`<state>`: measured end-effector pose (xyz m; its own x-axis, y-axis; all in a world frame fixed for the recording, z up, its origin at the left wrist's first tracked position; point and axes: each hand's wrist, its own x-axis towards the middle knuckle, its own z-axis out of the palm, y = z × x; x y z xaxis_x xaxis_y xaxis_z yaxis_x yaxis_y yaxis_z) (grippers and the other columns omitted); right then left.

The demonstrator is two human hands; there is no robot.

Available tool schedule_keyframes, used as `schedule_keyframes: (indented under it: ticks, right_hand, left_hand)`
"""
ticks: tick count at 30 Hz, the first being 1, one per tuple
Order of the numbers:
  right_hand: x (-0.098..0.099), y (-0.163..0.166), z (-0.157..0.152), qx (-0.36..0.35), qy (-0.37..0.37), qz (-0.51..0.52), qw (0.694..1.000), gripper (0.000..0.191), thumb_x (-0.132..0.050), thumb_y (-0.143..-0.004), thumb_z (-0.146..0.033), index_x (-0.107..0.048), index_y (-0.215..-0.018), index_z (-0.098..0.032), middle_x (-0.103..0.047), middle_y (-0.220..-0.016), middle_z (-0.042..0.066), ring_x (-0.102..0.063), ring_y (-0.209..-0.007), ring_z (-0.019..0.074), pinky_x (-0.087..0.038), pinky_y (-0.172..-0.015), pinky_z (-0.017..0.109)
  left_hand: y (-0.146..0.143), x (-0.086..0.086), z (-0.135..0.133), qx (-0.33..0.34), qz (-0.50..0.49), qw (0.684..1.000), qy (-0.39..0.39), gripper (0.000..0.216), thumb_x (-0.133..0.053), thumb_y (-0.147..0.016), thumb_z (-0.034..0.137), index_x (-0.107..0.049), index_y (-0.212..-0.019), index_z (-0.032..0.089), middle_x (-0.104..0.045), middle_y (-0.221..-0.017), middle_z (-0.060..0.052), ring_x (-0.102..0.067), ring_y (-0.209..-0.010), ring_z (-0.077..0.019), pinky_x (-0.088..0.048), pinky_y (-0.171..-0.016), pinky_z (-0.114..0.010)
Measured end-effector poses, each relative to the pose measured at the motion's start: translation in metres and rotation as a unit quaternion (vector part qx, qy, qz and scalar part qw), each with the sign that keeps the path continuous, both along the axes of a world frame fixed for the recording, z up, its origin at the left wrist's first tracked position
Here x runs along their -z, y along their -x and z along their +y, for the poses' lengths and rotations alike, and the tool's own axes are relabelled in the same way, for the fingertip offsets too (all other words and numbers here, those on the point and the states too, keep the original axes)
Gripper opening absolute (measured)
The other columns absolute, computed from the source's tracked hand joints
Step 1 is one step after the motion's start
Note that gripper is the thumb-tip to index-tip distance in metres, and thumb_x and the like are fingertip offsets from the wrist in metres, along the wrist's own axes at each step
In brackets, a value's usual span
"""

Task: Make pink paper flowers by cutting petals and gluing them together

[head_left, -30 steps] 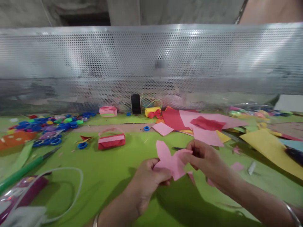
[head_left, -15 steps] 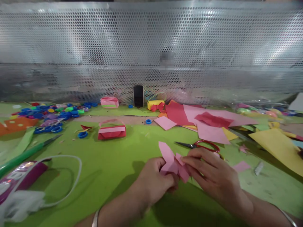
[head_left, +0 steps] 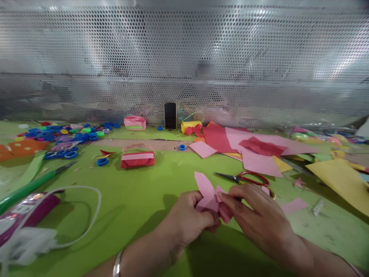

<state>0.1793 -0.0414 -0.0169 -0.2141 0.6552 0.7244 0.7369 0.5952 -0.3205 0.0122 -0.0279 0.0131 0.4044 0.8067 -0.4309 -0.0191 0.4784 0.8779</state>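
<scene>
Both hands are low over the green desk (head_left: 138, 200), working one folded pink paper (head_left: 208, 194). The left hand (head_left: 187, 219) has its fingers (head_left: 209, 223) curled tight around the lower part of the paper, thumb on top, so the paper is pinched firmly there. The right hand (head_left: 259, 219) comes in from the other side, its fingers (head_left: 230, 200) stretched out narrow and pressed against the paper's right edge, pinching a fold. One pointed flap of the paper sticks up just above the left fingers.

Just beyond the right fingers lie red-handled scissors (head_left: 245, 178), blades pointing left, flat on the desk. Farther back from both sets of fingers sits a loose spread of pink and red sheets (head_left: 253, 152), with a yellow sheet (head_left: 340, 181) off to the right. Well to the left of the left fingers stands a small red paper bag (head_left: 137, 158) with a pink band. Farther left again is a scatter of blue bottle caps (head_left: 63, 134). A dark phone (head_left: 170, 115) leans upright against the perforated metal wall (head_left: 115, 57) at the back of the desk.
</scene>
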Motion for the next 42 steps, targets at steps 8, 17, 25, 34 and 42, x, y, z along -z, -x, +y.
schedule_keyframes:
  ticks: [8, 17, 25, 34, 42]
  right_hand:
    - [0.007, -0.002, 0.001, 0.012, -0.002, -0.066, 0.998, 0.021, -0.052, -0.096, -0.029, -0.056, -0.076, -0.022, -0.060, -0.066, -0.002, -0.055, -0.062, 0.0146, -0.039, -0.060, 0.028]
    - [-0.003, -0.001, -0.001, -0.003, -0.088, -0.187, 0.978, 0.029, -0.044, -0.098, -0.016, -0.066, -0.079, -0.020, -0.068, -0.071, 0.002, -0.058, -0.062, 0.0156, -0.037, -0.063, 0.032]
    - [-0.009, -0.002, -0.004, -0.013, -0.104, -0.241, 0.965, 0.032, -0.044, -0.097, -0.014, -0.064, -0.073, -0.019, -0.069, -0.073, 0.003, -0.060, -0.063, 0.0171, -0.040, -0.062, 0.034]
    - [-0.019, -0.015, 0.000, -0.010, -0.076, -0.074, 0.994, 0.010, -0.054, -0.090, -0.018, -0.062, -0.085, -0.022, -0.066, -0.077, 0.004, -0.063, -0.071, 0.0186, -0.049, -0.063, 0.030]
    - [-0.013, -0.008, 0.002, -0.073, 0.405, 0.244, 0.878, 0.031, -0.059, -0.083, -0.040, -0.053, -0.105, -0.020, -0.069, -0.083, 0.006, -0.066, -0.071, 0.0191, -0.054, -0.058, 0.030]
  left_hand:
    - [0.002, -0.002, 0.000, -0.013, 0.005, 1.000, 0.006, 0.019, -0.063, -0.051, 0.008, -0.067, -0.069, 0.013, -0.064, -0.065, -0.001, -0.054, -0.060, -0.0113, -0.043, -0.059, -0.023]
    - [0.002, -0.001, -0.003, -0.016, -0.012, 1.000, 0.005, 0.015, -0.065, -0.053, 0.009, -0.068, -0.067, 0.013, -0.065, -0.067, -0.002, -0.055, -0.064, -0.0126, -0.042, -0.060, -0.024]
    - [0.004, -0.002, -0.004, -0.014, -0.035, 0.999, 0.008, 0.009, -0.069, -0.060, 0.011, -0.068, -0.069, 0.013, -0.064, -0.065, -0.001, -0.056, -0.062, -0.0106, -0.044, -0.063, -0.024]
    - [0.000, 0.000, -0.001, -0.018, 0.008, 1.000, -0.020, 0.015, -0.057, -0.065, 0.006, -0.070, -0.071, 0.013, -0.062, -0.059, 0.000, -0.049, -0.052, -0.0083, -0.037, -0.054, -0.022]
    - [0.000, 0.002, 0.000, -0.010, 0.082, 0.996, -0.032, 0.016, -0.067, -0.062, 0.013, -0.071, -0.077, 0.013, -0.063, -0.061, 0.001, -0.048, -0.052, -0.0105, -0.035, -0.053, -0.023]
